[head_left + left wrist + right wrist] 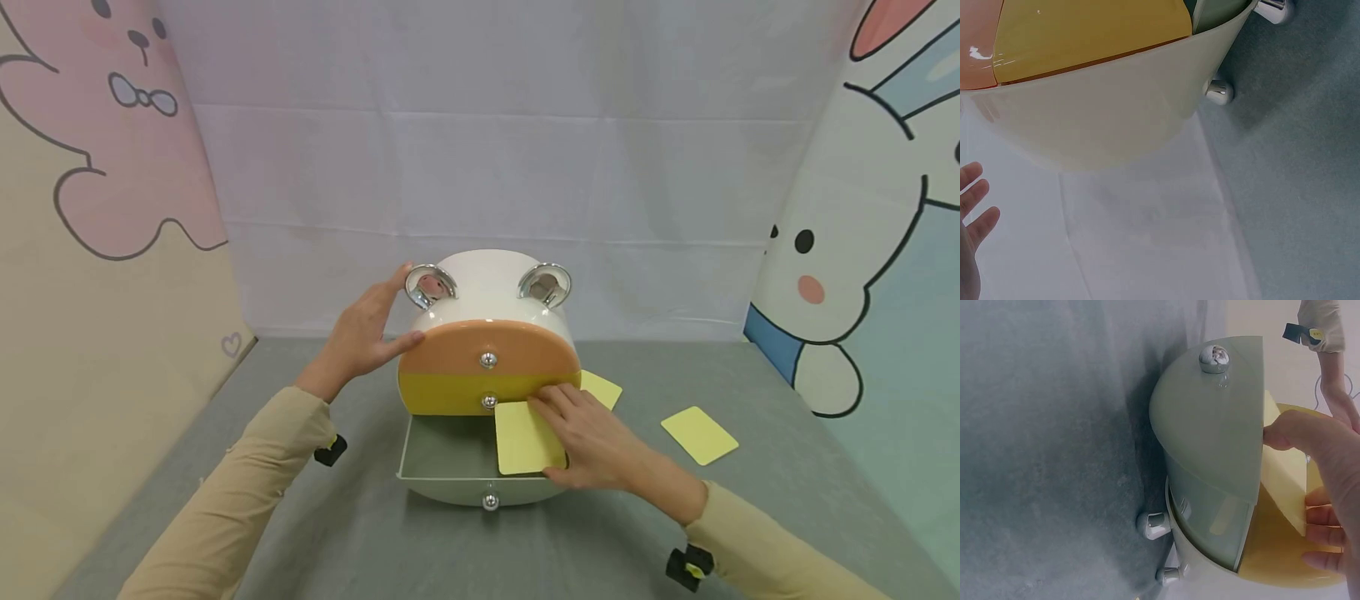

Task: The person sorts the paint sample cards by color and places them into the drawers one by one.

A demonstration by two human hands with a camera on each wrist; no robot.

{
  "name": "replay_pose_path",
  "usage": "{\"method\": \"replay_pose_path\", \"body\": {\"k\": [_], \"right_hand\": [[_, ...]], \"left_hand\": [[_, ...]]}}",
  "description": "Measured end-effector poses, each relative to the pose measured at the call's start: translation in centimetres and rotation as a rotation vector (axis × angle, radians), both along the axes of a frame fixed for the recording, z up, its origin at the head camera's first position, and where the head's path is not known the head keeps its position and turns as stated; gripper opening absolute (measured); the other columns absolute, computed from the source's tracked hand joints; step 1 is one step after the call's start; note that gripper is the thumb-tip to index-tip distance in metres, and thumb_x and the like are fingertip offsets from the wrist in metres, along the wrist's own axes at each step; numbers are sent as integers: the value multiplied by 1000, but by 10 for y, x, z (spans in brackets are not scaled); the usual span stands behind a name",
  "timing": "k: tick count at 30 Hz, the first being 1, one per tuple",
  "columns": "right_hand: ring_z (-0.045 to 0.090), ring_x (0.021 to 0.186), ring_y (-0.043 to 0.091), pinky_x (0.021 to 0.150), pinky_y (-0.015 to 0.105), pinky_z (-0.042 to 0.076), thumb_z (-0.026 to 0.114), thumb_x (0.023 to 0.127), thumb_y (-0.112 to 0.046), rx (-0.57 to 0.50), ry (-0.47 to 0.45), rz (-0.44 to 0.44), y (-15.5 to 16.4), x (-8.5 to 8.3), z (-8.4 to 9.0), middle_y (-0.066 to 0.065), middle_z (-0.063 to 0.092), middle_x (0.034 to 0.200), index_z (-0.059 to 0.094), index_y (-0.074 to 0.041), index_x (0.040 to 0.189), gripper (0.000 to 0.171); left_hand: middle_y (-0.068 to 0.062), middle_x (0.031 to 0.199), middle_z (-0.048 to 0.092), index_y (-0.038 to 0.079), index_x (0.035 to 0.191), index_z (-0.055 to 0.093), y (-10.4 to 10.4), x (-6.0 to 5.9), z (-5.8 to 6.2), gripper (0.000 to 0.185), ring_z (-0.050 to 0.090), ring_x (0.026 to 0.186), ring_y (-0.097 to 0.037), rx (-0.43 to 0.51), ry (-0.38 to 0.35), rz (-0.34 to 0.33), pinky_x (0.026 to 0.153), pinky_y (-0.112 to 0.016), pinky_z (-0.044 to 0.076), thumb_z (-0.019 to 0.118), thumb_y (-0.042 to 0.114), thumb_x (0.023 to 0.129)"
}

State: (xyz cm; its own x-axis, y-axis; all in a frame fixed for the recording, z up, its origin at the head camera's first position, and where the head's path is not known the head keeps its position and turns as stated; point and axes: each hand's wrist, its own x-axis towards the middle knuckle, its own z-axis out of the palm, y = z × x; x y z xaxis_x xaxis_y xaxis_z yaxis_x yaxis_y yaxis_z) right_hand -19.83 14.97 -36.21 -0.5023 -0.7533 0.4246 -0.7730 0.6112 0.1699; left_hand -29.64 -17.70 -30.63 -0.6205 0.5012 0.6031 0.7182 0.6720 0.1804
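At the centre of the head view, a person's right hand [592,442] pinches a yellow card [527,437] between thumb and fingers, holding it over the pulled-out bottom drawer [438,458] of a rounded white drawer box [487,292] with orange and yellow drawer fronts. The left hand [367,329], fingers spread and nearly straight, rests against the box's upper left side, beside a chrome ear-shaped ring [430,285]. Two more yellow cards [699,434] lie on the grey table [300,517] at the right of the frame, one partly behind the box.
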Motion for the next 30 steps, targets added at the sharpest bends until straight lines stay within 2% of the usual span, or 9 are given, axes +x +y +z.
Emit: {"method": "replay_pose_path", "body": {"k": [8, 14, 18, 23, 26, 30], "right_hand": [[45, 105, 25, 85, 37, 44, 76, 59, -48, 6, -24, -3, -2, 0, -1, 11, 49, 116, 52, 1, 121, 82], [46, 105, 23, 83, 39, 44, 78, 61, -43, -68, -95, -9, 5, 1, 1, 10, 50, 115, 54, -1, 119, 75], [48, 103, 22, 81, 39, 44, 79, 61, -39, -122, -109, 12, 12, -1, 5, 9, 51, 113, 56, -3, 115, 68], [50, 104, 22, 83, 40, 45, 79, 63, -35, -132, -132, 20, 28, -2, 9, 9, 51, 115, 54, -3, 116, 67], [51, 102, 22, 82, 39, 46, 79, 65, -34, -125, -161, -26, 42, -2, 10, 7, 53, 114, 54, -3, 119, 66], [54, 98, 22, 79, 40, 48, 77, 68, -35, -130, -214, -153, 65, -2, 7, 5, 56, 111, 54, -5, 120, 63]], "left_hand": [[-15, 137, 41, 15, 147, 15, 2, 0, 0, 89, 45, 115, -32, -13, 9, -1, 86, -51, 42, 36, 71, 81], [-16, 135, 42, 15, 146, 16, 1, 0, 1, 90, 46, 114, -33, -11, 23, 0, 84, -52, 43, 35, 72, 80], [-17, 133, 44, 14, 146, 16, 2, 0, 1, 91, 47, 113, -33, -12, 29, -1, 84, -52, 43, 33, 74, 79], [-17, 132, 45, 12, 146, 17, 2, 1, 2, 93, 47, 112, -33, -10, 27, 2, 84, -52, 43, 33, 75, 78], [-18, 131, 45, 12, 146, 18, 2, 2, 2, 94, 47, 111, -33, -10, 25, 3, 83, -52, 43, 32, 75, 78], [-18, 131, 45, 12, 146, 18, 1, 2, 2, 93, 47, 111, -33, -11, 26, 2, 84, -52, 43, 33, 75, 79]]}}
